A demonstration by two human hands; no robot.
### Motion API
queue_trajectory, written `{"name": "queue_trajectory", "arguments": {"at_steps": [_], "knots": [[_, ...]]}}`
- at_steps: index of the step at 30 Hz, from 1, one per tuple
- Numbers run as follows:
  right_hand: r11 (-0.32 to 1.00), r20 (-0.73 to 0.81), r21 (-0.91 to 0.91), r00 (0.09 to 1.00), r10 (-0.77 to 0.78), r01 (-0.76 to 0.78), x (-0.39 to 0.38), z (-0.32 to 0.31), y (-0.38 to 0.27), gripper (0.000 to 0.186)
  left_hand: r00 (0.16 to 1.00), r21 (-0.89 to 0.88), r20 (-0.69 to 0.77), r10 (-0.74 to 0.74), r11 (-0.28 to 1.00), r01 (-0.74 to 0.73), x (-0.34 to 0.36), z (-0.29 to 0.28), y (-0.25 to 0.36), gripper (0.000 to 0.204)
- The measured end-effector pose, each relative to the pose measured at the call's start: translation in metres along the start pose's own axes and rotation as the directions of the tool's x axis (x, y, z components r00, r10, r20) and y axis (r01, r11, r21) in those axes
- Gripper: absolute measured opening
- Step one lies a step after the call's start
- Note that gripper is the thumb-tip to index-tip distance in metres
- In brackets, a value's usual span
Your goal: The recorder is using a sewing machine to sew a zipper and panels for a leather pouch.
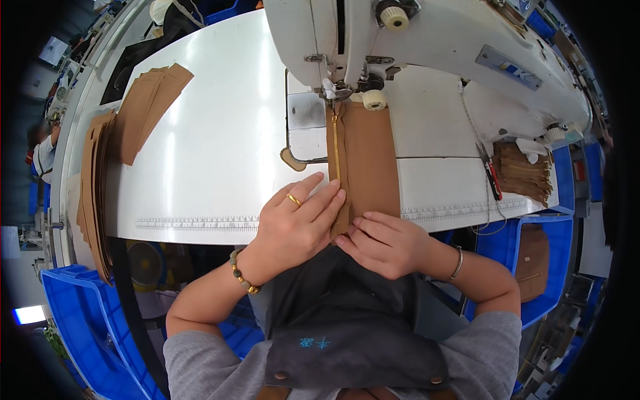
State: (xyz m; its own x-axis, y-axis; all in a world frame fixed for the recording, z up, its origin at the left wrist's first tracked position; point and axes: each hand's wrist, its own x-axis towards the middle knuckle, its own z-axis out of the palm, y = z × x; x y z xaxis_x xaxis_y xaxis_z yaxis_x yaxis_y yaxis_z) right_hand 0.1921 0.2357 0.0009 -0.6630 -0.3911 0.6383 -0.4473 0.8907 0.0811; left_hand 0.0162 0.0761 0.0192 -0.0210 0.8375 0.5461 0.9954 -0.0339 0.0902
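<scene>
Left hand [300,220]: flat, fingers extended, pressing brown fabric strip [367,167] | Right hand [387,243]: fingers curled, pinching strip's near end | Strip: with gold zipper [335,143], under sewing machine [427,47] presser foot on white table [220,133]

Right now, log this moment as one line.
left hand flat on brown fabric strip | right hand pinching its near end | zipper under presser foot

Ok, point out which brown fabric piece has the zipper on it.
The brown strip under the sewing machine, held by both hands; the stacks at left show no zipper.
</scene>
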Motion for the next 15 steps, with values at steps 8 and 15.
{"name": "queue_trajectory", "arguments": {"at_steps": [8, 15], "knots": [[1.0, 0.018, -0.019, 1.0, -0.007, 0.007, -0.004, 0.001, -0.001, 0.02, 0.999, -0.047, 0.029, 0.02, 0.999, -0.018, -0.002, -0.003, -0.001, 0.048], [0.99, 0.024, 0.108, 0.996, 0.084, -0.086, 0.019, -0.018, 0.008, 0.021, 0.999, -0.068, 0.039, 0.023, 0.997, -0.02, -0.003, -0.006, -0.002, 0.049]]}}
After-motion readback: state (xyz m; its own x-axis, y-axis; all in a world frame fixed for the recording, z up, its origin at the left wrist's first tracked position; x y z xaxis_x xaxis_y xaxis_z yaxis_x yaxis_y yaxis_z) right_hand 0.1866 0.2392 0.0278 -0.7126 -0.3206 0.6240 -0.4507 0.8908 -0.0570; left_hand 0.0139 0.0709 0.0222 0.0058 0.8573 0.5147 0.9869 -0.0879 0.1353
